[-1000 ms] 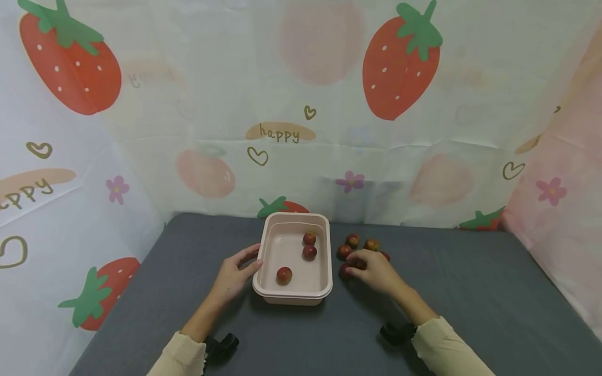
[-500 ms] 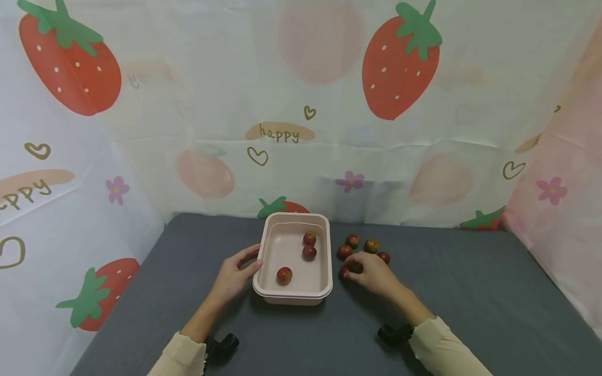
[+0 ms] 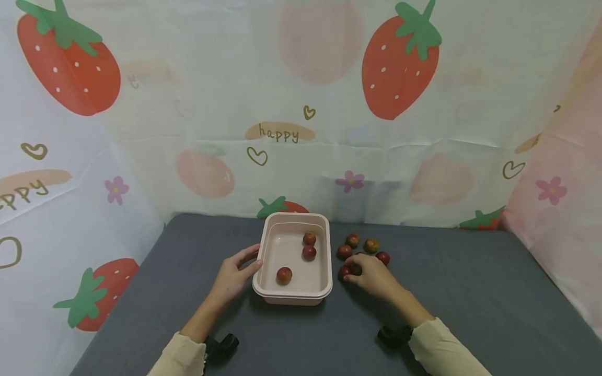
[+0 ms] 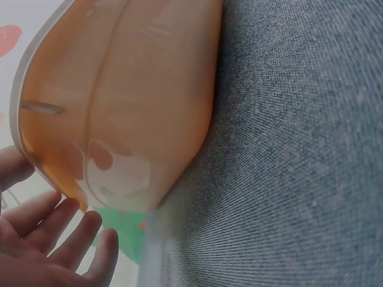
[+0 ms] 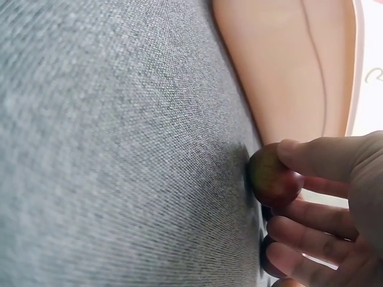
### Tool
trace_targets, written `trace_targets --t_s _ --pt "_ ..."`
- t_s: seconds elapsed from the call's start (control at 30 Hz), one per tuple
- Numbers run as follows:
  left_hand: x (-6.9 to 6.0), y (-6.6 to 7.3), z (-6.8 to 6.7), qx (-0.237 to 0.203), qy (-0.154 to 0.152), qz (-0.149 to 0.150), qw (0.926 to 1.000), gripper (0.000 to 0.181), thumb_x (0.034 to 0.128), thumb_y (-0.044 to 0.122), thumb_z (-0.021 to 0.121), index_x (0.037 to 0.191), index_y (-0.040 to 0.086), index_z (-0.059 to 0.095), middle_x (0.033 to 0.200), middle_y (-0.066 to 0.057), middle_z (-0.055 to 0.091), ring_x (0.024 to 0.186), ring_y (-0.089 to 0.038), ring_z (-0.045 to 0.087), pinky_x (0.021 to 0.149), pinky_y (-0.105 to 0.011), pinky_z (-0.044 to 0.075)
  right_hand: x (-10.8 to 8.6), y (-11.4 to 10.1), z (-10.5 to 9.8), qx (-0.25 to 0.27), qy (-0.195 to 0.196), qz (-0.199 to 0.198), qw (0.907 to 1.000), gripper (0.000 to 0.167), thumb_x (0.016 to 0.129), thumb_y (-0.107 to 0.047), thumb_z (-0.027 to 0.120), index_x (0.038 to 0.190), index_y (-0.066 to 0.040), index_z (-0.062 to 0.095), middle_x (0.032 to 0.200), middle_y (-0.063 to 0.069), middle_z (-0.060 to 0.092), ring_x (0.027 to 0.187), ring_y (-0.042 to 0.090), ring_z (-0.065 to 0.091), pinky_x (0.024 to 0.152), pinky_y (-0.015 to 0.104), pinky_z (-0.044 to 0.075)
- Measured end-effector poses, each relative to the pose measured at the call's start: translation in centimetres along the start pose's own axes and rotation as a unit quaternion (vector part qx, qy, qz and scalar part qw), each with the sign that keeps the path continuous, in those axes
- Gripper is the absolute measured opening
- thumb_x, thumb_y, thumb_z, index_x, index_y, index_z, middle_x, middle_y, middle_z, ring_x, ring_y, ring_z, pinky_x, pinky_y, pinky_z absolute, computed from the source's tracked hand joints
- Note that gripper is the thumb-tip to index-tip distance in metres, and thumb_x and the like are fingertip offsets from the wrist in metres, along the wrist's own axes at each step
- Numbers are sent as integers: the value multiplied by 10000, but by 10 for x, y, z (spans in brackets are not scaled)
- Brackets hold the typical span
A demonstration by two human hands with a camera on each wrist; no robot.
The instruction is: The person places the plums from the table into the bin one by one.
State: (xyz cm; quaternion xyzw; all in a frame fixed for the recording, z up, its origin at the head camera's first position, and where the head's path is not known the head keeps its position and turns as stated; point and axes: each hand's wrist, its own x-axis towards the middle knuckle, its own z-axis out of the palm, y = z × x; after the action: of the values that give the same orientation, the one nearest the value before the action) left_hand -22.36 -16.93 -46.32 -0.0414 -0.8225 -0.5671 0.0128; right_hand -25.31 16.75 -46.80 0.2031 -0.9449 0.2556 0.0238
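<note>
A pale pink rectangular box (image 3: 293, 294) stands on the table with three red fruits inside, one of them (image 3: 284, 275) near its front left. My left hand (image 3: 231, 277) touches the box's left rim, fingers extended; the left wrist view shows the fingertips at the rim of the box (image 4: 149, 78). Right of the box, my right hand (image 3: 373, 274) pinches a dark red fruit (image 5: 272, 177) between thumb and fingers, and that fruit appears to rest on the cloth. Several more fruits, such as one at the back (image 3: 371, 245), lie around the right fingertips.
Dark grey cloth (image 3: 470, 292) covers the table. Behind it hangs a pale curtain (image 3: 329, 104) printed with strawberries and hearts, which continues along both sides. A black strap piece (image 3: 394, 337) sits at the right wrist and another (image 3: 223, 347) at the left.
My right hand has shifted slightly toward the front, and more of the fruit at the right of the group shows. The left hand and the box have stayed in place.
</note>
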Motion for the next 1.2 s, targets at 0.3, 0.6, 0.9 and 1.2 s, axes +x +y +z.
trace_targets --t_s 0.3,0.6,0.9,1.2 --pt "0 2 -1 -21 -12 6 10000 471 953 199 628 1395 75 520 1390 -181 560 1349 -336 483 1075 -531 414 1 -2 1 48 71 2 10000 211 799 -165 796 977 -96 706 925 31 705 785 114 605 720 339 510" --pt "-1 1 -1 7 -6 57 10000 473 952 199 630 1391 61 521 1385 -186 564 1350 -339 481 1082 -533 406 1 -3 2 102 59 94 9999 212 801 -162 795 984 -98 708 949 39 709 797 118 602 730 350 511" --pt "-1 0 0 6 0 103 9999 476 952 210 631 1390 61 522 1383 -186 565 1352 -341 476 1090 -539 395 0 -3 2 84 94 84 9999 216 797 -169 797 983 -104 708 953 36 712 783 114 595 715 344 501" --pt "-1 -1 0 40 -2 95 9999 476 957 220 625 1392 61 519 1385 -186 563 1351 -341 477 1084 -537 402 -2 -3 4 42 174 119 9998 217 793 -169 801 980 -108 710 938 30 711 770 110 593 708 342 498"
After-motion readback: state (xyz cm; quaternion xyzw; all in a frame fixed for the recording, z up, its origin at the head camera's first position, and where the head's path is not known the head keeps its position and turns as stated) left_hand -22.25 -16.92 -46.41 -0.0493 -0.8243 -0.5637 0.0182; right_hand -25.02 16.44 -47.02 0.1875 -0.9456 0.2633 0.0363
